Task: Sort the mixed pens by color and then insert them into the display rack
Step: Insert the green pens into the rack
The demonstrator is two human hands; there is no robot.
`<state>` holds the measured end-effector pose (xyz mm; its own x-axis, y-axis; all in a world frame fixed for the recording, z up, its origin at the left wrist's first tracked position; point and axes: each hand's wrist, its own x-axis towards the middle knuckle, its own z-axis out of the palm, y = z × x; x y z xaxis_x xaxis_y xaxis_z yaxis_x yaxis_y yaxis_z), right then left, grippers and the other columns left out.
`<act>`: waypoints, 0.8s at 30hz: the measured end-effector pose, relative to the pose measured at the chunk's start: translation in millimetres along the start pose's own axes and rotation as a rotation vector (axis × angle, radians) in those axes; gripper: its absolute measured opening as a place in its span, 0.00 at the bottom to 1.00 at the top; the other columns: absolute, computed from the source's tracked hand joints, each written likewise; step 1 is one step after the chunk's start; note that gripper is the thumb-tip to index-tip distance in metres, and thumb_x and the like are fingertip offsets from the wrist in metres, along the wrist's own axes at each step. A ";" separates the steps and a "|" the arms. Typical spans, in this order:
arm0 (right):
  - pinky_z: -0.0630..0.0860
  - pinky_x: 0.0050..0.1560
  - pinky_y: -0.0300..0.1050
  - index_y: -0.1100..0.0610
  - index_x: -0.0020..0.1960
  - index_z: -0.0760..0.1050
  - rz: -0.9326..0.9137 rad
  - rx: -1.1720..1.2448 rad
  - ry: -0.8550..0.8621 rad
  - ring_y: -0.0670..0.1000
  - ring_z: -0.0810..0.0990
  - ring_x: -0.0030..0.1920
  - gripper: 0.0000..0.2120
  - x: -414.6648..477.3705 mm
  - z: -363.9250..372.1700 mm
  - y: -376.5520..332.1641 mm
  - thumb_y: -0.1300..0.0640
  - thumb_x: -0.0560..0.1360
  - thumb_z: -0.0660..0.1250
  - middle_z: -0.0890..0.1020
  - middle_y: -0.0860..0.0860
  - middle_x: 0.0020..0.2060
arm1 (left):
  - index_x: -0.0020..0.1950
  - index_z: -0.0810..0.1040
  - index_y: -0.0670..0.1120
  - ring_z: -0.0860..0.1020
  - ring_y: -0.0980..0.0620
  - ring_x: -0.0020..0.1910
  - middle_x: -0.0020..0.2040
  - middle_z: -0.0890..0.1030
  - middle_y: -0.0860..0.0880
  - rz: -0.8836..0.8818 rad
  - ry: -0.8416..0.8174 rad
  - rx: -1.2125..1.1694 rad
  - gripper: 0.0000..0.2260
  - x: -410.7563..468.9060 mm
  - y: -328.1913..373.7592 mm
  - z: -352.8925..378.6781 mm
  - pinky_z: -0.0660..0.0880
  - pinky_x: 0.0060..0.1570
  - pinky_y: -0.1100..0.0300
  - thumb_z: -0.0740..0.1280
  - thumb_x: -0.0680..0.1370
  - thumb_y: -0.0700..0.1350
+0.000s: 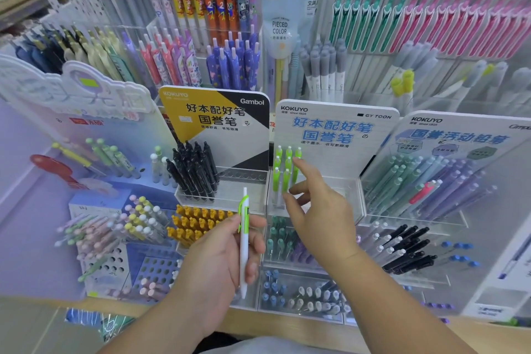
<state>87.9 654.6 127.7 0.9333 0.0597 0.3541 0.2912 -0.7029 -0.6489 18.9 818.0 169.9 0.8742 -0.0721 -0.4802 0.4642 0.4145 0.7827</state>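
Here, at the lower left of the frame, a blue perforated pen holder (155, 267) carries pastel pink, yellow and white-topped pens. Right of it, toward the centre, a cluster of black pens (195, 172) stands in a clear tray below a yellow-and-black Gambol card (215, 115), with mustard-yellow pens (195, 224) in the row beneath.

At lower centre the left hand (221, 261) grips a white plastic pen with a lime-green clip (244, 241), fingers and thumb curled round its barrel. The pen stands nearly upright, clicker end up, in front of the racks and not in any slot.

Just to the right, lime-green-topped pens (284, 169) stand together at the left end of a clear acrylic display rack (339, 190) under a white KOKUYO card with blue lettering (333, 129). The right hand (319, 210) reaches over this rack with fingers spread and loose, grasping nothing; its index fingertip lies at the green tops, though contact cannot be judged.

Further right, teal and lilac pencils (448, 181) lean in another clear rack, one pink pen (422, 192) among them. Below lie black pens with white ends (408, 250).
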 end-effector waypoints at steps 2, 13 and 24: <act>0.78 0.41 0.44 0.41 0.63 0.70 0.044 0.142 0.027 0.43 0.81 0.40 0.20 -4.8 -10.7 -6.1 0.54 0.75 0.72 0.82 0.40 0.40 | 0.48 0.83 0.41 0.67 0.48 0.26 0.36 0.76 0.41 0.032 0.011 0.052 0.17 2.0 -0.6 3.4 0.66 0.26 0.57 0.56 0.83 0.47; 0.81 0.46 0.54 0.52 0.49 0.81 0.311 0.728 -0.107 0.49 0.82 0.38 0.10 -14.0 -56.7 -19.6 0.65 0.72 0.75 0.85 0.50 0.38 | 0.45 0.80 0.48 0.73 0.51 0.33 0.35 0.78 0.48 0.236 -0.111 0.560 0.12 9.9 -4.3 44.8 0.71 0.33 0.60 0.60 0.84 0.44; 0.78 0.51 0.38 0.41 0.58 0.75 0.135 0.520 0.131 0.47 0.83 0.45 0.20 7.8 -81.5 -8.1 0.64 0.75 0.72 0.83 0.46 0.43 | 0.58 0.76 0.56 0.75 0.59 0.46 0.48 0.76 0.55 0.712 0.199 0.953 0.09 58.6 27.8 25.4 0.74 0.47 0.63 0.67 0.79 0.47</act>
<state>75.7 603.0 190.7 0.9451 -0.1187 0.3044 0.2675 -0.2540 -0.9295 86.7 802.2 173.6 0.9786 0.0762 0.1910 -0.1210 -0.5377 0.8344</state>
